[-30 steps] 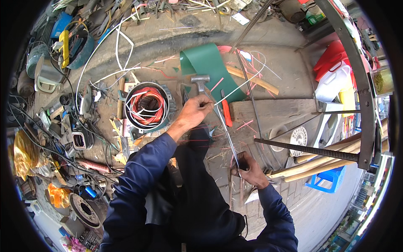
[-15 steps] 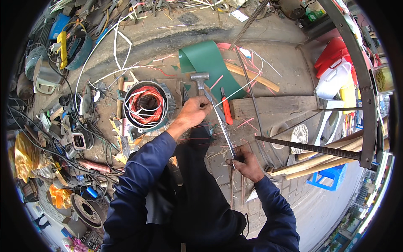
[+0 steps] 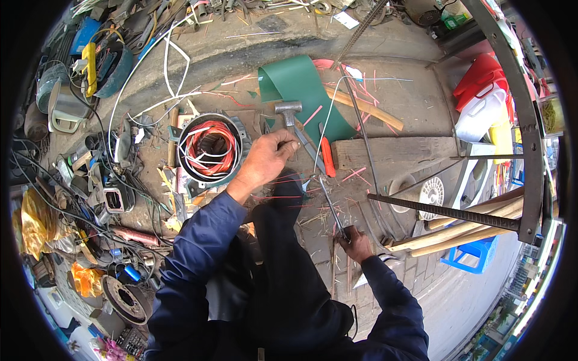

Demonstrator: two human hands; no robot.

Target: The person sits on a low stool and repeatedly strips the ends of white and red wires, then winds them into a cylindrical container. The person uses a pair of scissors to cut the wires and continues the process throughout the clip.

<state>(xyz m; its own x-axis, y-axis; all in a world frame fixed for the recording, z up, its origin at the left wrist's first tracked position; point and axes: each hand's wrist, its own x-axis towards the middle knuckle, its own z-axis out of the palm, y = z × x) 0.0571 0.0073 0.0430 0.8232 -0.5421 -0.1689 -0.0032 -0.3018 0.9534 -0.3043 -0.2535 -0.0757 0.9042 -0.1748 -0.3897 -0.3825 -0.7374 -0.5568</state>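
Note:
My right hand [image 3: 357, 245] is closed round the near end of a slim, dark metal tool [image 3: 331, 206]. At the tool's far tip is the lower end of a white strip [image 3: 326, 117], which rises and bends away to the right. My left hand [image 3: 270, 157] has its thumb and fingers pressed together beside the hammer [image 3: 289, 107]; what they hold, if anything, is hidden. Red-handled pliers [image 3: 327, 157] lie just right of the hammer. To the left of my left hand stands a round motor housing [image 3: 239, 141] containing red and white windings [image 3: 192, 146].
A curled green sheet [image 3: 289, 78] lies beyond the hammer. Wooden blocks [image 3: 391, 154] and a metal frame [image 3: 445, 212] stand on the right, near a blue stool [image 3: 472, 256]. Tangled cables [image 3: 72, 219] and scrap parts crowd the left. Pink offcuts are scattered about.
My right hand has drawn the metal tool down and slightly right, away from my left hand. The white strip has swung up into a bend. My left hand has shifted slightly left.

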